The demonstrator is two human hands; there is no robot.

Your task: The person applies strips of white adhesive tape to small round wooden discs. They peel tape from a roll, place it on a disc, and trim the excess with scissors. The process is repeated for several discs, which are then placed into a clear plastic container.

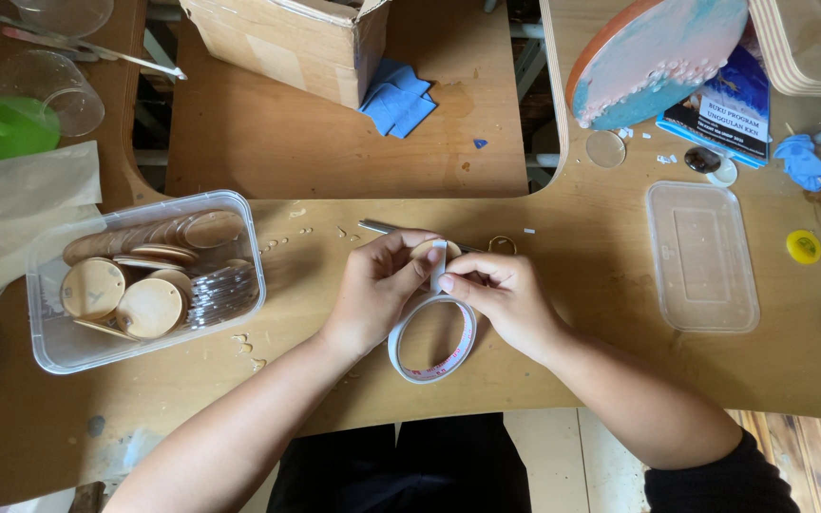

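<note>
My left hand [377, 285] and my right hand [504, 296] meet over the middle of the wooden table [572, 380]. Between the fingertips stands a strip of white tape [439, 266] pulled up from a roll of double-sided tape [432, 340], which hangs below both hands. A small round wooden disc [424, 251] sits behind the strip, pinched by my left fingers. My right fingers pinch the tape strip and the roll's upper edge.
A clear plastic tub [59, 351] with several round wooden discs sits at the left. A clear lid [701, 256], a yellow cap [803, 247] and a painted round board [653, 52] lie at the right. A cardboard box [287, 38] and blue cloth [397, 97] stand behind.
</note>
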